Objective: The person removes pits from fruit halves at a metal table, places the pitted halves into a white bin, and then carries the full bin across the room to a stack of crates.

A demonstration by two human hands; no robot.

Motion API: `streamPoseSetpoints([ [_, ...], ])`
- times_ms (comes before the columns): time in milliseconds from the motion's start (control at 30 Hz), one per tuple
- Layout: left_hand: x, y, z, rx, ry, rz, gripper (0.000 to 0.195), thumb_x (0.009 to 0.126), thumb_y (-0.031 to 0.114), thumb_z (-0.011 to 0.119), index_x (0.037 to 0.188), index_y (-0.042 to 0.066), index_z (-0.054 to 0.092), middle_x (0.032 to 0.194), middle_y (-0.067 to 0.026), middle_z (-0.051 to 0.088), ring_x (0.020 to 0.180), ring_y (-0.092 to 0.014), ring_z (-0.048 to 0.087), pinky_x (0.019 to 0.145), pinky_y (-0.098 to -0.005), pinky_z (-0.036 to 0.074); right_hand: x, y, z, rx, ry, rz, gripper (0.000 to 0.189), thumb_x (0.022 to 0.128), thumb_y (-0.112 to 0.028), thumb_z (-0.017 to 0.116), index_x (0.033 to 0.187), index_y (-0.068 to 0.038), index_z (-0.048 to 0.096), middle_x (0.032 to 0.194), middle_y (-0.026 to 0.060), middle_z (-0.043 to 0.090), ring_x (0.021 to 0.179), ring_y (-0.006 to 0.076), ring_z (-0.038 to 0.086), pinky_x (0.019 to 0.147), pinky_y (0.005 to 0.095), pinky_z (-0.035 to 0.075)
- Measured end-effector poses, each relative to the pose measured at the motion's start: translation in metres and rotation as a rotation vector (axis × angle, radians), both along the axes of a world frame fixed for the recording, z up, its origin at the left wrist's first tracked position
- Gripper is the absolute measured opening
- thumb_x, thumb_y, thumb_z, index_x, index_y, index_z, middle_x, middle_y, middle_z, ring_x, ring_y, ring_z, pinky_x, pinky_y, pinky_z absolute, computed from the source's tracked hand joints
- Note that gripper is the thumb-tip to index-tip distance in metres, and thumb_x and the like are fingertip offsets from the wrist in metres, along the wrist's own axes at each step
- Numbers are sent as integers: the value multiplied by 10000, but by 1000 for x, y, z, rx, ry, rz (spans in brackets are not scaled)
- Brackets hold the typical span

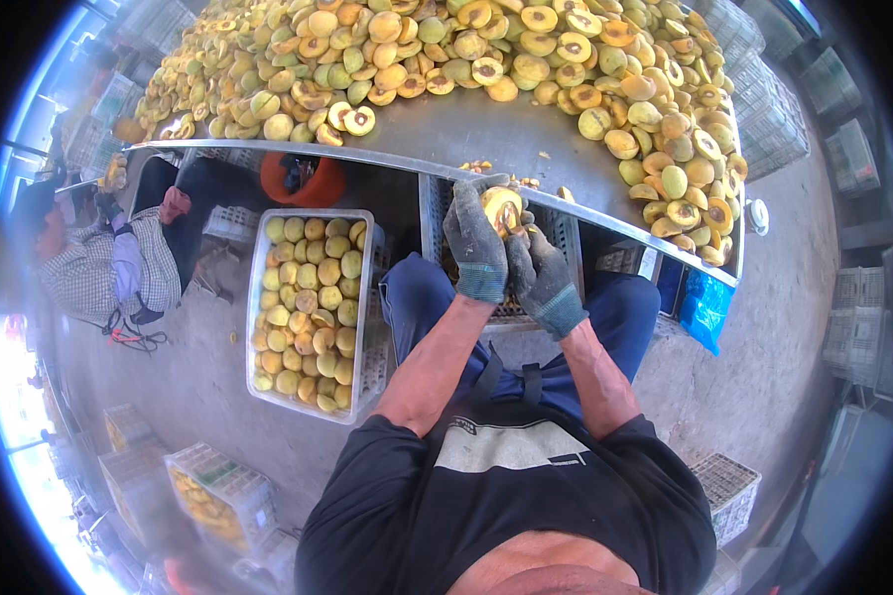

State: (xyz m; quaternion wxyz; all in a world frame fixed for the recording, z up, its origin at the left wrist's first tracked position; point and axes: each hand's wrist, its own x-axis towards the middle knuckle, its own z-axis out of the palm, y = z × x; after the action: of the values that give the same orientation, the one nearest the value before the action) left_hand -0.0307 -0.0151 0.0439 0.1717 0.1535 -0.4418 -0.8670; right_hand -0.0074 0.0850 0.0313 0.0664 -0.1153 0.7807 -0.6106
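Note:
My left hand (476, 242), in a dark grey work glove with a teal cuff, grips a halved yellow peach (501, 204). Its cut face, with a reddish-brown centre, is turned towards my right hand (545, 275). That hand wears a matching glove, and its curled fingers meet the fruit's lower edge. Whether they hide a small tool, I cannot tell. Both hands are just in front of the rim of a metal table (446, 126). Small fruit scraps (525, 182) lie along that rim. Below the hands, between my knees, is a plastic crate (432, 216), partly covered.
Halved peaches (387, 44) are heaped across the table. To my left stands a white crate (256, 327) of whole peaches (305, 301), with an orange bucket (327, 190) behind it. A co-worker (111, 260) sits farther left. A blue plastic bag (707, 309) hangs at the table's right corner.

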Motion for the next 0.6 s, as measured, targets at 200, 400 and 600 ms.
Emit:
streamPoseSetpoints([
  [200,-1,5,2,7,-20,-15,507,1030,432,407,1068,-23,628,880,-138,682,622,-170,655,539,-286,572,0,6,-6,-42,-69,26,312,1045,-241,447,1134,36,561,885,77,652,775,115,573,699,285,481],
  [400,-1,1,1,4,-46,-48,506,1028,416,377,1034,-22,632,867,-140,683,640,-188,660,548,-293,572,2,1,-4,-37,-88,9,323,1041,-260,450,1060,33,584,843,100,662,763,126,585,685,302,475],
  [600,0,-3,9,90,-128,-20,550,1024,435,327,978,-24,627,831,-154,678,657,-225,669,557,-320,586,7,-6,0,20,25,-41,306,1028,-247,469,1056,37,578,811,194,664,730,242,648,659,350,486],
])
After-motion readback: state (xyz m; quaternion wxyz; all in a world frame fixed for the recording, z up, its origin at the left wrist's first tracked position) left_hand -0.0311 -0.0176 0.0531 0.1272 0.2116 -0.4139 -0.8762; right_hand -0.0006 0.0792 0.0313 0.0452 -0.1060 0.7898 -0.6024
